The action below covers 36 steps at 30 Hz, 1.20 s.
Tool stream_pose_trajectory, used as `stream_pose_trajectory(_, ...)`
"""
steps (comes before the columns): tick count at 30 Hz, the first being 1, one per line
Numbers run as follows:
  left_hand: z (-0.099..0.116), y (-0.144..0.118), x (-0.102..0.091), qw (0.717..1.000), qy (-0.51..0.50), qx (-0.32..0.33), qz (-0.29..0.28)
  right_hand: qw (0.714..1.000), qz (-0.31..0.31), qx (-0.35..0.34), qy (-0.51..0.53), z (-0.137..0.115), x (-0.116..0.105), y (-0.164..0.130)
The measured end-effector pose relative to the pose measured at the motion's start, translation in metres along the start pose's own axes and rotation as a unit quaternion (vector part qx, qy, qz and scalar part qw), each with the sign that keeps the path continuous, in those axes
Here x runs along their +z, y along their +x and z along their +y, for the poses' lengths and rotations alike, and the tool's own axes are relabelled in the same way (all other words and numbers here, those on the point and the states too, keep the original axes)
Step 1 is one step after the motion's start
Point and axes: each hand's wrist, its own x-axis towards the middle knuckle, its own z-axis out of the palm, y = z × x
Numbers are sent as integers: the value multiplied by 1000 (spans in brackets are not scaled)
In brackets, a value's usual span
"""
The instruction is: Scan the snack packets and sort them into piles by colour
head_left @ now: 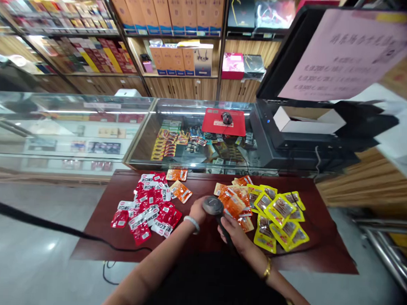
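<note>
My right hand (234, 231) is wrapped round the handle of a black barcode scanner (213, 206), low over the middle of the dark red table (196, 246). My left hand (198, 211) is beside the scanner's head, which hides its fingertips, so whether it holds anything cannot be told. Just beyond the scanner lies a pile of orange snack packets (233, 201). Two more orange packets, one of them the tilted packet (181, 191), lie apart beyond my left hand. Many red-and-white packets (150, 206) are heaped to the left, and yellow packets (280, 210) overlap on the right.
A glass display counter (140, 136) borders the table's far side, with a red mouse pad (209, 123) and a mouse (227, 118) on it. A black register (274, 149) with a white open box (306, 123) stands right. A black cable (68, 231) crosses at left.
</note>
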Motion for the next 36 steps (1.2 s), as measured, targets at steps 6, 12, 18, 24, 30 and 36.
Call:
stream_pose_trajectory(6, -30, 7, -54, 945, 310, -79, 75, 1000, -12, 22, -4, 4, -2, 5)
stream_pose_trajectory(12, -42, -12, -51, 928, 369, 22, -43, 999, -23, 45, 10, 17, -3, 8)
stream_pose_trajectory(18, -23, -27, -42, 928, 348, -48, 120, 999, -8, 47, -8, 14, -3, 4)
stream_pose_trajectory(24, -9, -11, -42, 909, 388, -132, 80, 998, 20, 55, -38, 9, -6, -1)
stream_pose_trajectory(30, -19, -4, -40, 952, 257, -166, -11, 998, 40, 46, -32, 14, -11, 2)
stream_pose_trajectory(36, -27, -9, -35, 963, 232, -135, -2, 999, -4, 19, -32, 11, -6, 10)
